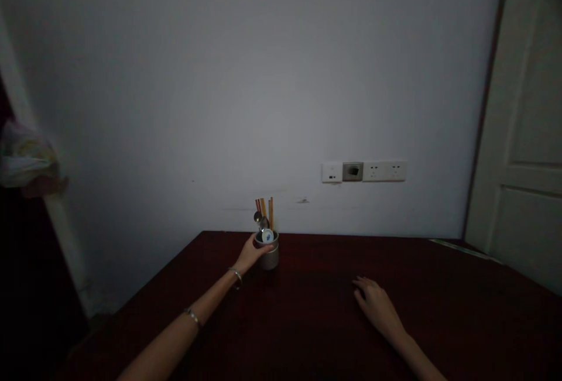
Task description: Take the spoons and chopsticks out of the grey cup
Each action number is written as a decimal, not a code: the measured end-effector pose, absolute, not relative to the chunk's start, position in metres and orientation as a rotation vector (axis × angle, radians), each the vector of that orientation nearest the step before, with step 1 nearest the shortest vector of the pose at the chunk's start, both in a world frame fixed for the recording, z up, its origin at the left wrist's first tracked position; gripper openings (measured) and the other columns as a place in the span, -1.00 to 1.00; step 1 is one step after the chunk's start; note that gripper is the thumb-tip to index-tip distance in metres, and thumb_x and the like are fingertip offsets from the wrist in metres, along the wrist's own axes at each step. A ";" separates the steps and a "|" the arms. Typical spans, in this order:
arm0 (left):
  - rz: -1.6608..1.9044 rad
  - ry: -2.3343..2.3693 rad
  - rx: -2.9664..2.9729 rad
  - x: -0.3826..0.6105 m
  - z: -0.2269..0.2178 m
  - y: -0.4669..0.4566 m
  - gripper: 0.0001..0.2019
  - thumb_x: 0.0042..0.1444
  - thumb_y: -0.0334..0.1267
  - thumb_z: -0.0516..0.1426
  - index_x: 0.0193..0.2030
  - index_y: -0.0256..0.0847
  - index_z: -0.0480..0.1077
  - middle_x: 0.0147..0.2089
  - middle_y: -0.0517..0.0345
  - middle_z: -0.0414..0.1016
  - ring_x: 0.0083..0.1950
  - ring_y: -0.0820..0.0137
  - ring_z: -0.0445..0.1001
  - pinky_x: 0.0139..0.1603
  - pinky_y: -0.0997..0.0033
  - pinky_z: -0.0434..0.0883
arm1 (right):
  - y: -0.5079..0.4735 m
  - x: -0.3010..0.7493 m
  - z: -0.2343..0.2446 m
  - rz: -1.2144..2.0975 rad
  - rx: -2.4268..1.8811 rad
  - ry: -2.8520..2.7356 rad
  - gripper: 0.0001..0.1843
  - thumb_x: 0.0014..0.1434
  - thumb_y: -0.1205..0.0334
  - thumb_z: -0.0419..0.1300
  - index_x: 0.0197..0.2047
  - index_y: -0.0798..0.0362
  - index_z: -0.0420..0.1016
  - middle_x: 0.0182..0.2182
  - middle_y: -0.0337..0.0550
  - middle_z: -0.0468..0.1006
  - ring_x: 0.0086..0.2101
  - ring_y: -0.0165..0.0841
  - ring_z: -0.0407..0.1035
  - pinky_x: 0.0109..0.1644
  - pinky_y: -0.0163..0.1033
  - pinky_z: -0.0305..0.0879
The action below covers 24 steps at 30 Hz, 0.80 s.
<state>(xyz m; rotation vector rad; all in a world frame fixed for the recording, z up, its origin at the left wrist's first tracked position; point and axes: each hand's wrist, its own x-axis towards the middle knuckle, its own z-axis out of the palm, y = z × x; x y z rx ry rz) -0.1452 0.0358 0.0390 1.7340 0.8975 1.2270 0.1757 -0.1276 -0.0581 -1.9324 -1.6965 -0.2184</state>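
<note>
your left hand (251, 252) is curled around the cup (270, 261), thumb across its front near the top; the other fingers are mostly hidden. the cup should feel stiff and not too heavy, but its smooth side may slip, so around the middle is a good place to hold. the white spoon (267, 236) might chip if bumped. the cup is round and gray, and seems to stand on the dark red table (316, 299), near the wall (281, 106). chopsticks (271, 212), shiny spoons (257, 216) and the blue-marked white spoon poke out. your right hand (375, 305) is loose and holds nothing, well apart from the cup.
</note>
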 end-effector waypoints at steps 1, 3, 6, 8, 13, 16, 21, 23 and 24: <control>1.237 0.922 1.725 -0.159 0.038 0.036 -0.46 -0.31 -0.18 0.30 -0.13 -0.31 0.33 -0.11 -0.07 0.45 -0.09 0.27 0.42 -0.05 0.33 0.29 | -0.126 0.176 -0.059 -0.223 -1.933 -1.691 -0.58 0.06 0.30 -0.08 -0.07 0.23 0.42 -0.09 0.08 0.44 -0.06 -0.19 0.30 0.05 -0.11 0.17; 1.267 0.980 1.691 -0.187 0.034 0.037 -0.43 -0.32 -0.17 0.30 -0.10 -0.30 0.32 -0.09 -0.08 0.44 -0.07 0.26 0.40 -0.02 0.30 0.28 | -0.119 0.174 -0.059 -0.221 -1.924 -1.672 -0.53 0.06 0.29 -0.08 0.01 0.26 0.33 -0.05 0.08 0.40 -0.06 -0.19 0.30 0.04 -0.11 0.18; 1.310 1.065 1.640 -0.223 0.028 0.038 -0.41 -0.31 -0.16 0.29 -0.07 -0.29 0.31 -0.06 -0.10 0.42 -0.03 0.23 0.38 0.01 0.27 0.26 | -0.101 0.159 -0.053 -0.155 -1.869 -1.665 -0.49 0.05 0.26 -0.07 0.07 0.28 0.25 -0.01 0.10 0.36 -0.02 -0.19 0.27 0.05 -0.10 0.18; 1.328 1.105 1.621 -0.243 0.025 0.036 -0.42 -0.31 -0.15 0.29 -0.08 -0.29 0.31 -0.05 -0.11 0.41 -0.02 0.21 0.38 0.02 0.26 0.25 | -0.085 0.138 -0.046 -0.068 -1.793 -1.677 -0.48 0.04 0.25 -0.06 0.07 0.27 0.23 -0.01 0.09 0.36 0.00 -0.20 0.25 0.07 -0.11 0.15; 1.354 1.138 1.621 -0.273 0.019 0.027 -0.43 -0.30 -0.14 0.29 -0.09 -0.29 0.31 -0.06 -0.11 0.42 -0.03 0.23 0.38 0.02 0.26 0.25 | -0.047 0.067 -0.024 0.286 -1.597 -1.654 -0.47 -0.02 0.26 0.01 0.05 0.23 0.26 -0.07 0.07 0.42 -0.07 -0.25 0.32 0.05 -0.15 0.19; 1.346 1.132 1.618 -0.281 0.017 0.020 -0.44 -0.28 -0.15 0.28 -0.09 -0.29 0.30 -0.06 -0.09 0.42 -0.04 0.25 0.39 0.00 0.29 0.26 | -0.030 0.025 -0.016 0.514 -1.421 -1.641 -0.48 -0.05 0.30 0.02 0.04 0.18 0.27 -0.09 0.02 0.43 -0.13 -0.30 0.37 -0.02 -0.19 0.26; 1.358 1.151 1.613 -0.283 0.015 0.015 -0.43 -0.27 -0.15 0.28 -0.07 -0.28 0.28 -0.04 -0.08 0.40 -0.02 0.24 0.37 0.02 0.29 0.25 | -0.009 -0.028 -0.011 0.703 -1.212 -1.646 -0.49 -0.08 0.34 0.06 0.02 0.12 0.29 -0.11 -0.02 0.44 -0.16 -0.32 0.37 -0.05 -0.17 0.27; 1.367 1.125 1.621 -0.282 0.013 0.015 -0.43 -0.26 -0.16 0.27 -0.06 -0.28 0.26 -0.02 -0.08 0.39 0.00 0.25 0.36 0.04 0.29 0.24 | -0.002 -0.045 -0.011 0.784 -1.142 -1.634 -0.47 -0.10 0.34 0.09 0.03 0.11 0.27 -0.10 -0.02 0.43 -0.16 -0.32 0.37 -0.06 -0.16 0.28; 1.370 1.111 1.627 -0.282 0.012 0.016 -0.42 -0.26 -0.16 0.28 -0.05 -0.28 0.25 -0.01 -0.09 0.38 0.00 0.25 0.35 0.04 0.29 0.23 | 0.002 -0.053 -0.011 0.833 -1.110 -1.624 -0.44 -0.11 0.34 0.11 0.03 0.11 0.26 -0.09 -0.01 0.41 -0.16 -0.31 0.36 -0.06 -0.15 0.28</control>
